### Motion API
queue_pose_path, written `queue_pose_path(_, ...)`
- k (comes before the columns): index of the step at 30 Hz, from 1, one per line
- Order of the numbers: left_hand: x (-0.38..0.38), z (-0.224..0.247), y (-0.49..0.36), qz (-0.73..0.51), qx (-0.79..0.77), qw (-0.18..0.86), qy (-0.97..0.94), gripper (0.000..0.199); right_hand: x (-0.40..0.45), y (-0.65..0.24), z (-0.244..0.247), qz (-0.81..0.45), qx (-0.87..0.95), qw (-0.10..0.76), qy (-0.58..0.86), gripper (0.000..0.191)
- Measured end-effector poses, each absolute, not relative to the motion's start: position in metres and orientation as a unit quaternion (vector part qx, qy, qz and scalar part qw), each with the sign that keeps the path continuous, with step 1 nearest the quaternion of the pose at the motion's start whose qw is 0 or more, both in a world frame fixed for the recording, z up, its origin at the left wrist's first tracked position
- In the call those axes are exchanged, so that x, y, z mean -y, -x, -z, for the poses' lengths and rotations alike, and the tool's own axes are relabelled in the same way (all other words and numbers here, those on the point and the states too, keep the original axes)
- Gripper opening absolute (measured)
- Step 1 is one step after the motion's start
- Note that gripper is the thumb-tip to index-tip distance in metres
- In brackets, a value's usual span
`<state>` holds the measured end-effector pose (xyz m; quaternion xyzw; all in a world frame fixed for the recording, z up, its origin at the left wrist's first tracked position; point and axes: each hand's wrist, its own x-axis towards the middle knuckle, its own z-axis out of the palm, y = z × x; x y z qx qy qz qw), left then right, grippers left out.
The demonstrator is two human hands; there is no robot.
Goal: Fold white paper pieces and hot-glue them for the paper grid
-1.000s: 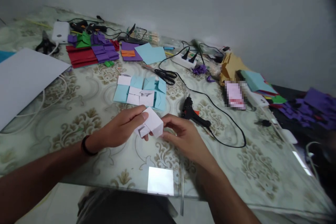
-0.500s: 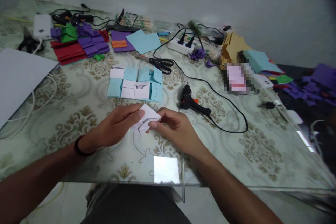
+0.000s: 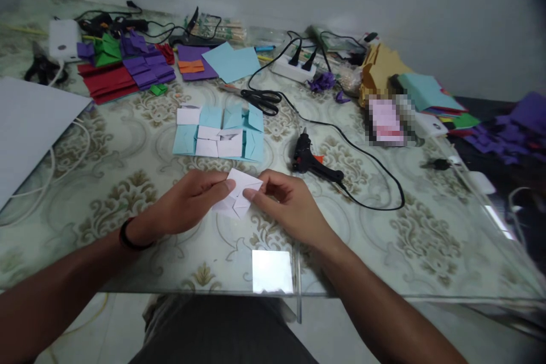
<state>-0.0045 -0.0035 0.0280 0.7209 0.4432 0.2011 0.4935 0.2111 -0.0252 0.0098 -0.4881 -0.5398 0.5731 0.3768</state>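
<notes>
Between my hands, above the near part of the table, is a small piece of folded white paper with creased flaps. My left hand pinches its left side, thumb on top. My right hand grips its right edge, with the thumb pressed on a flap and the other fingers behind. Just beyond them lies a flat patchwork of light blue and white folded paper pieces. A black glue gun rests on its side to the right of it.
Black-handled scissors lie behind the patchwork. A power strip with black plugs stands farther back, its cable looping to the right. Coloured folded papers are piled at back left, by a large white sheet. A pixelated pink item lies right.
My right thumb has moved up onto the white paper and pressed its raised flap flatter. The paper has turned slightly in my hands. The view has shifted a little.
</notes>
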Motion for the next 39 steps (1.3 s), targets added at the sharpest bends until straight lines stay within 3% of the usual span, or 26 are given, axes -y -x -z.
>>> queue_pose_path(10, 0.002, -0.025, 0.004, -0.182, -0.413, 0.541, -0.710, 0.031, 0.025, -0.212, -0.011, -0.553, 0.570, 0.360, 0.490, 0.044)
queue_pose_path(16, 0.001, -0.024, 0.004, -0.167, -0.429, 0.524, -0.717, 0.028, 0.025, -0.209, -0.011, -0.543, 0.587, 0.372, 0.472, 0.025)
queue_pose_path(27, 0.001, -0.026, 0.004, -0.158, -0.439, 0.490, -0.736, 0.025, 0.023, -0.214, -0.014, -0.510, 0.596, 0.389, 0.483, 0.020)
queue_pose_path(34, 0.000, -0.026, 0.006, -0.169, -0.440, 0.516, -0.715, 0.026, 0.017, -0.222, -0.008, -0.488, 0.563, 0.439, 0.501, 0.019)
queue_pose_path(39, 0.000, -0.026, 0.006, -0.183, -0.445, 0.518, -0.707, 0.030, 0.018, -0.220, -0.012, -0.526, 0.556, 0.426, 0.483, 0.026)
